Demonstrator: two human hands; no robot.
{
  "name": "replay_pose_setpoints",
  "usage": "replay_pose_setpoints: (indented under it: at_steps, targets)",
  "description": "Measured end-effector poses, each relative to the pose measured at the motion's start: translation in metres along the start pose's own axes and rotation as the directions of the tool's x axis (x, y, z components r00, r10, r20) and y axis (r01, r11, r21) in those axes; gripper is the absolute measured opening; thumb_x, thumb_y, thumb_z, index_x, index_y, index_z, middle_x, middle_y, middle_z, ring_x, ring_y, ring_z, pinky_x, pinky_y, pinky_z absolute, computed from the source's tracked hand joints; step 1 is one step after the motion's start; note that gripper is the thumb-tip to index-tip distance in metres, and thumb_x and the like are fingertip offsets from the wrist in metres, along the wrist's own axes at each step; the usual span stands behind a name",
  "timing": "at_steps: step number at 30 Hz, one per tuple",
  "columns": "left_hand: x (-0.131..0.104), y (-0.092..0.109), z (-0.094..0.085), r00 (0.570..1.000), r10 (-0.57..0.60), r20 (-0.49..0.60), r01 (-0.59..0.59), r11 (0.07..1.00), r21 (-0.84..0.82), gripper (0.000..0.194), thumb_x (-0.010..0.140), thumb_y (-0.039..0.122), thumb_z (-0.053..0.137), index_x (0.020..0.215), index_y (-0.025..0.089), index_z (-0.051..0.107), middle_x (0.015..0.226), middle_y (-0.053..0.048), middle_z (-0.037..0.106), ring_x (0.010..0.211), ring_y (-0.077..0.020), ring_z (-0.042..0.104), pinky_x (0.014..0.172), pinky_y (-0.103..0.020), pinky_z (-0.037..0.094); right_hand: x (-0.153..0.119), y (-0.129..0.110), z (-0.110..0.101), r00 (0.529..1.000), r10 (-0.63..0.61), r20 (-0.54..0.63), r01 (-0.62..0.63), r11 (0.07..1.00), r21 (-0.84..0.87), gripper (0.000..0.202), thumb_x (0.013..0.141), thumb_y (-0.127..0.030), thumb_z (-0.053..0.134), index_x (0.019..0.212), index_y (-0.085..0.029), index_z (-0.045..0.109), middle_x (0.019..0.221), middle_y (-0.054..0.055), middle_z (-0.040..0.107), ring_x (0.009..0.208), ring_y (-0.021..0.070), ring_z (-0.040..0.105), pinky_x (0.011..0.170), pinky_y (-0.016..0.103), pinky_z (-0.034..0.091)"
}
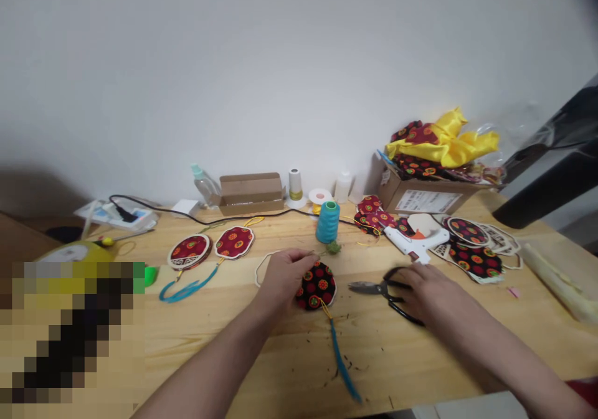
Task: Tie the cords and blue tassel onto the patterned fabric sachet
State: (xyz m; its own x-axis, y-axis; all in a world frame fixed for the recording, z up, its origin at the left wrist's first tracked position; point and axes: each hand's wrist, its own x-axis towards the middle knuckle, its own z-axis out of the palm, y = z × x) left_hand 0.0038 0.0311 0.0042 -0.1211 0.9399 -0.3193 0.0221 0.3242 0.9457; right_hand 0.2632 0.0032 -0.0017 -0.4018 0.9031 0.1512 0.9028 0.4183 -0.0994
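My left hand (290, 282) grips the left edge of a round ornament (322, 285) covered in black fabric with red and orange flowers. A yellow cord and a blue tassel (341, 360) trail from its lower edge toward me. Some dull green thread (332, 248) shows just above it. To the right, my right hand (420, 288), slightly blurred, has its fingers at the black handles of a pair of scissors (374, 288), whose blades point left toward the ornament. A pale scalloped frame (262, 271) lies partly hidden behind my left hand.
Two tasselled ornaments (235, 243) lie to the left. Behind are a teal thread cone (327, 222), an open cardboard box (252, 196) and a black cable (243, 217). A white glue gun (415, 243), fabric-covered pieces (476, 260) and a fabric-filled carton (420, 196) occupy the right.
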Motion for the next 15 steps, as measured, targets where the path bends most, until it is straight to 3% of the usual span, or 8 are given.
replay_pose_setpoints:
  at_steps: [3, 7, 11, 15]
  targets:
    - [0.001, 0.000, 0.001, 1.000, -0.001, -0.021, 0.001, 1.000, 0.012, 0.021, 0.056, 0.035, 0.073, 0.060, 0.015, 0.071, 0.052, -0.001, 0.062, 0.044, -0.0104, 0.045, 0.041, -0.022, 0.030, -0.018, 0.013, 0.015, 0.999, 0.042, 0.027, -0.042, 0.999, -0.010, 0.036, 0.073, -0.007, 0.049, 0.106, -0.015, 0.061, 0.104, 0.012, 0.063, 0.095, 0.0239, 0.058, 0.083, 0.036, 0.046]
    - [0.006, -0.007, -0.001, 1.000, -0.005, -0.026, 0.005, 1.000, 0.016, 0.023, 0.056, 0.037, 0.073, 0.064, 0.015, 0.072, 0.055, -0.001, 0.064, 0.048, -0.0117, 0.049, 0.045, -0.023, 0.035, -0.016, 0.008, 0.017, 1.000, 0.013, 0.026, -0.011, 0.999, -0.052, 0.040, 0.072, -0.006, 0.045, 0.107, -0.015, 0.060, 0.104, 0.013, 0.063, 0.095, 0.0260, 0.057, 0.081, 0.040, 0.046]
    - [0.010, -0.011, -0.003, 1.000, 0.012, -0.006, -0.012, 0.998, 0.059, 0.026, 0.057, 0.039, 0.073, 0.069, 0.016, 0.073, 0.058, -0.002, 0.065, 0.048, -0.0111, 0.048, 0.045, -0.023, 0.033, -0.007, 0.002, 0.005, 0.996, -0.034, 0.079, 0.041, 0.995, -0.088, 0.031, 0.069, -0.005, 0.044, 0.093, -0.014, 0.063, 0.091, 0.012, 0.064, 0.088, 0.0261, 0.057, 0.079, 0.039, 0.046]
    - [0.009, -0.008, -0.003, 1.000, 0.019, -0.016, -0.018, 0.997, 0.072, 0.026, 0.058, 0.040, 0.072, 0.068, 0.015, 0.073, 0.059, -0.003, 0.066, 0.050, -0.0123, 0.050, 0.045, -0.023, 0.034, -0.002, 0.000, -0.013, 0.988, 0.018, 0.152, -0.016, 1.000, -0.015, 0.015, 0.067, -0.013, 0.051, 0.078, -0.016, 0.061, 0.080, 0.010, 0.062, 0.076, 0.0233, 0.057, 0.068, 0.034, 0.044]
